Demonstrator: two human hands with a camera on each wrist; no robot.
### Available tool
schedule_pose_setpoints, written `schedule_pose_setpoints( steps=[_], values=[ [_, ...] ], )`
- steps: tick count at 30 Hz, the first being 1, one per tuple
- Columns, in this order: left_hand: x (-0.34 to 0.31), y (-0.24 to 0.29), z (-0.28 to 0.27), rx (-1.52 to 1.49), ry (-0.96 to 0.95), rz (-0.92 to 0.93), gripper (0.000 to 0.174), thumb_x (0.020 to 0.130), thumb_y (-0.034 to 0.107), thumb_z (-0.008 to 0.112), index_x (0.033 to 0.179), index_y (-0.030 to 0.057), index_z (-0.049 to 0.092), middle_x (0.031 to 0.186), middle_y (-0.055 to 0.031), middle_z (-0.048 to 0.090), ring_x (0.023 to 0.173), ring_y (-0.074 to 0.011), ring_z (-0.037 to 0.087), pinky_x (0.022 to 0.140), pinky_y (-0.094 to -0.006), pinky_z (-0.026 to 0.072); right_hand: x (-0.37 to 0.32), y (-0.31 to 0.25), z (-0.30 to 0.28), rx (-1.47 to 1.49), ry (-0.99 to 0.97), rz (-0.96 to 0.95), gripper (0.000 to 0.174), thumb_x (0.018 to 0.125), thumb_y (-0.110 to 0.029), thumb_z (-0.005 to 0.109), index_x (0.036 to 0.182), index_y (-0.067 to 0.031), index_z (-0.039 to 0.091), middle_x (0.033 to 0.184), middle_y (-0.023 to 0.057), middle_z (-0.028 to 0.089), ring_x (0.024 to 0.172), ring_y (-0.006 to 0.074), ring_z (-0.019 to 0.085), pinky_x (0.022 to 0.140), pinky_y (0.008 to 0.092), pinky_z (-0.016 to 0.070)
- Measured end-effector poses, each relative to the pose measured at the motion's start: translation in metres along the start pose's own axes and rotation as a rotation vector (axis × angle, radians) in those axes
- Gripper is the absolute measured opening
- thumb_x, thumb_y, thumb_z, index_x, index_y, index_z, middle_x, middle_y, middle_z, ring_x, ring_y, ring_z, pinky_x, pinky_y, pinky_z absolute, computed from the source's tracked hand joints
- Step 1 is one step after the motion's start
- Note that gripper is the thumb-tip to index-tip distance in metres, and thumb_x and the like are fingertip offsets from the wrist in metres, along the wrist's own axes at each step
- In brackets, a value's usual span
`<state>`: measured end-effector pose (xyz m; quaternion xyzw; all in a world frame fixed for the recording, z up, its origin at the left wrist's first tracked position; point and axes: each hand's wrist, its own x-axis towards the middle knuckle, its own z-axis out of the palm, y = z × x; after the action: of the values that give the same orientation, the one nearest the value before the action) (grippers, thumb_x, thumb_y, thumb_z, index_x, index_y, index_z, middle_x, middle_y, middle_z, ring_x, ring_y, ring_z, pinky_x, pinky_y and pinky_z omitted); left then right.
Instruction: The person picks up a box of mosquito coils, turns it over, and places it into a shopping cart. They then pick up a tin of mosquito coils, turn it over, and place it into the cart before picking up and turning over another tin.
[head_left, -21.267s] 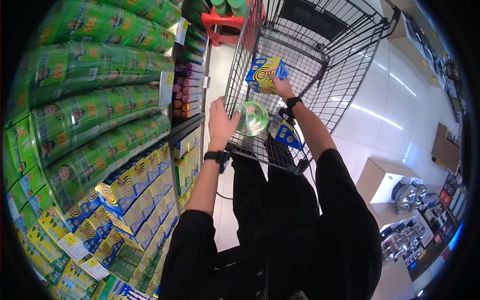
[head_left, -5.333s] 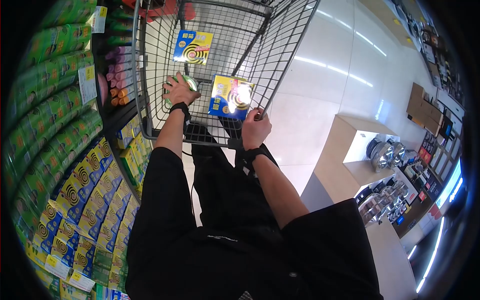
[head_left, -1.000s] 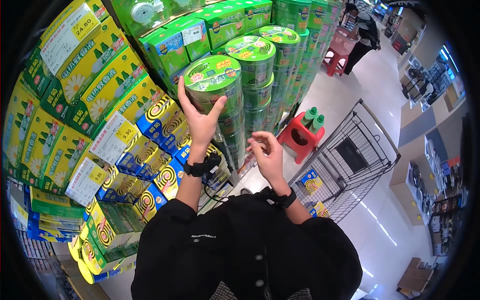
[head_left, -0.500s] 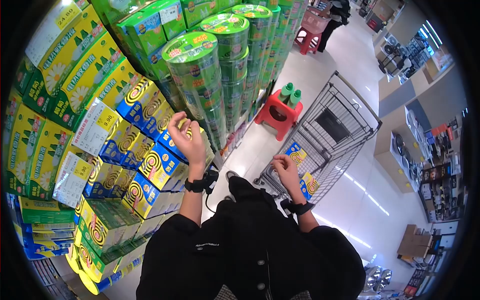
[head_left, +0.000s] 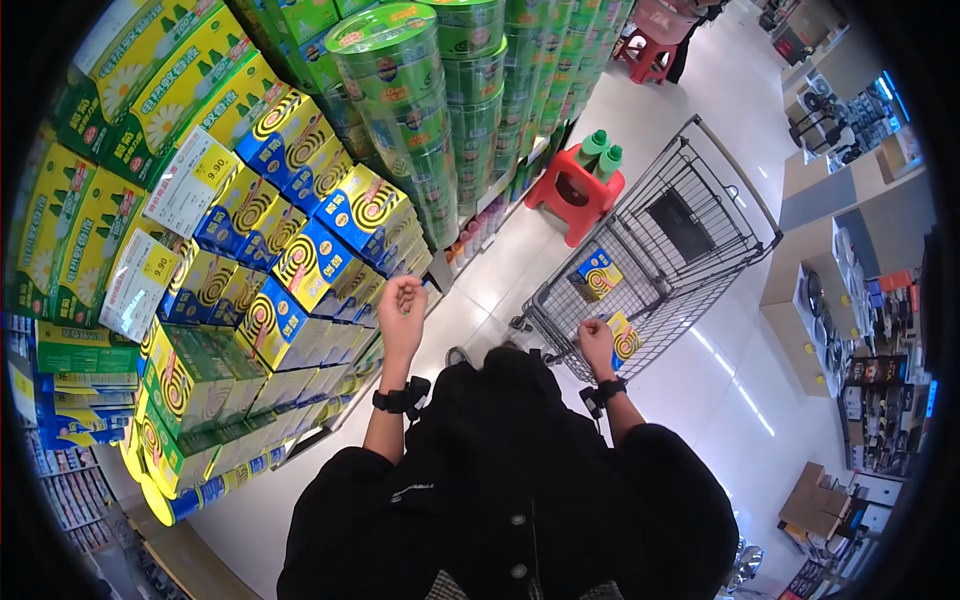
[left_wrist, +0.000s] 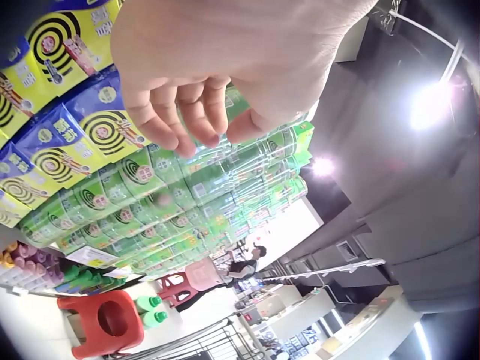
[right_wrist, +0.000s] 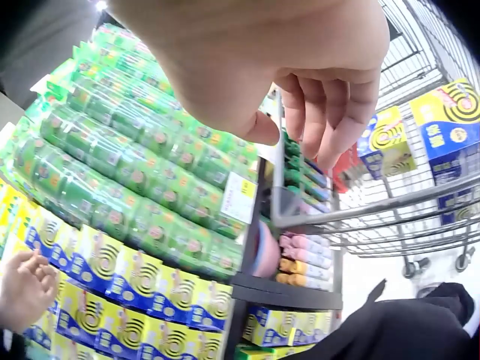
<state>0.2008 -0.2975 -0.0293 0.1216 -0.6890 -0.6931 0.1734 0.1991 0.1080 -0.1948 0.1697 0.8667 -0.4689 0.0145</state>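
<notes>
In the head view the left hand (head_left: 402, 322) hangs with loosely curled fingers beside the blue-and-yellow coil boxes (head_left: 312, 262), holding nothing. The right hand (head_left: 598, 350), also loosely curled and empty, is over the near end of the shopping cart (head_left: 690, 290). One blue-and-yellow box (head_left: 600, 275) lies in the cart, and another box (head_left: 626, 340) shows partly behind the right hand. Stacks of clear-wrapped green tubs (head_left: 400, 100) rise beyond the left hand. The left wrist view shows the left hand (left_wrist: 217, 67) in front of these tubs, touching none that I can make out.
A red stool (head_left: 575, 190) with green bottles (head_left: 602, 155) on it stands between the shelf and the cart. Price tags (head_left: 190, 180) hang along the shelf at left. Another person (left_wrist: 244, 270) is farther down the aisle, near a pink basin (left_wrist: 202, 275). Display counters (head_left: 810, 290) line the right side.
The left hand has let go of the top green tub and drawn back towards the body. The right hand has moved down and right to the cart. The head view has shifted.
</notes>
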Motion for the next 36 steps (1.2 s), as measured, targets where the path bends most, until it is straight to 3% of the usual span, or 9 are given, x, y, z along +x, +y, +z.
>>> schedule_pose_setpoints(
  steps=[2,3,7,11,14,21,25,29,36],
  values=[
    [-0.01,-0.009,0.001,0.016,-0.033,-0.077,0.01,0.093,0.004,0.065,0.103,0.0035,0.061,0.088,0.0027,0.059,0.078,-0.0036,0.055,0.07,-0.0174,0.0441,0.011,0.028,-0.006,-0.137,0.025,0.023,0.02,0.085,-0.017,0.067,0.089,0.0027,0.068,0.072,0.0089,0.067,0.065,0.0159,0.064,0.062,0.0303,0.0514],
    [-0.014,-0.013,0.003,0.049,-0.04,-0.11,0.011,0.093,0.005,0.065,0.103,0.0031,0.062,0.087,0.0022,0.06,0.077,-0.0042,0.057,0.07,-0.018,0.0448,0.019,0.054,-0.008,-0.201,0.049,0.007,0.025,0.08,-0.024,0.07,0.084,0.0002,0.068,0.073,0.0132,0.068,0.065,0.0254,0.065,0.064,0.0372,0.0525],
    [-0.03,-0.028,0.027,0.072,-0.081,-0.273,0.014,0.093,0.008,0.066,0.105,0.0025,0.062,0.089,-0.0018,0.065,0.078,-0.0082,0.062,0.071,-0.0222,0.0487,0.039,0.098,-0.03,-0.482,0.078,0.107,0.032,0.077,-0.033,0.07,0.084,-0.0022,0.07,0.082,0.0196,0.072,0.083,0.038,0.07,0.076,0.0461,0.0548],
    [-0.055,-0.024,0.07,0.149,-0.198,-0.4,0.017,0.093,0.009,0.065,0.109,0.0031,0.062,0.092,-0.0038,0.067,0.082,-0.0106,0.064,0.075,-0.0243,0.0503,0.068,0.153,-0.042,-0.485,-0.042,0.237,0.041,0.073,-0.037,0.071,0.085,0.0016,0.07,0.087,0.0256,0.071,0.085,0.0415,0.07,0.078,0.049,0.0561],
    [-0.077,-0.037,0.09,0.181,-0.266,-0.471,0.017,0.094,0.01,0.065,0.109,0.0034,0.062,0.093,-0.0033,0.067,0.084,-0.0101,0.064,0.077,-0.0242,0.0505,0.075,0.145,-0.052,-0.623,-0.042,0.151,0.06,0.07,-0.032,0.078,0.113,0.0049,0.056,0.119,0.0267,0.057,0.114,0.0442,0.056,0.096,0.048,0.0493],
    [-0.114,-0.047,0.107,0.239,-0.3,-0.568,0.018,0.097,0.015,0.062,0.112,0.0053,0.062,0.096,-0.003,0.068,0.086,-0.0117,0.065,0.078,-0.0255,0.0502,0.101,0.112,-0.066,-0.732,-0.316,0.2,0.113,0.054,-0.048,0.089,0.143,-0.0039,0.036,0.138,0.0173,0.045,0.134,0.0373,0.04,0.106,0.0552,0.0405],
    [-0.119,-0.044,0.114,0.223,-0.231,-0.572,0.018,0.096,0.015,0.064,0.111,0.0043,0.063,0.093,-0.0022,0.067,0.084,-0.0099,0.064,0.075,-0.0243,0.0493,0.098,0.084,-0.067,-0.926,-0.493,0.19,0.139,0.052,-0.055,0.09,0.156,-0.0075,0.012,0.151,0.015,0.031,0.145,0.0327,0.027,0.11,0.0593,0.0347],
    [-0.12,-0.04,0.118,0.212,-0.195,-0.554,0.019,0.096,0.014,0.064,0.111,0.004,0.063,0.094,-0.0029,0.068,0.084,-0.0101,0.064,0.076,-0.0246,0.0499,0.086,0.078,-0.063,-1.035,-0.454,0.151,0.144,0.051,-0.049,0.093,0.157,-0.006,0.004,0.145,0.0184,0.034,0.139,0.0392,0.033,0.108,0.0598,0.035],
    [-0.116,-0.029,0.113,0.206,-0.18,-0.523,0.018,0.096,0.012,0.063,0.112,0.0035,0.063,0.095,-0.0035,0.069,0.085,-0.0108,0.065,0.077,-0.0249,0.0505,0.094,0.096,-0.07,-0.917,-0.424,0.058,0.14,0.05,-0.048,0.092,0.155,-0.0034,0.011,0.138,0.0216,0.04,0.129,0.0384,0.042,0.109,0.0532,0.0333]
  ],
)
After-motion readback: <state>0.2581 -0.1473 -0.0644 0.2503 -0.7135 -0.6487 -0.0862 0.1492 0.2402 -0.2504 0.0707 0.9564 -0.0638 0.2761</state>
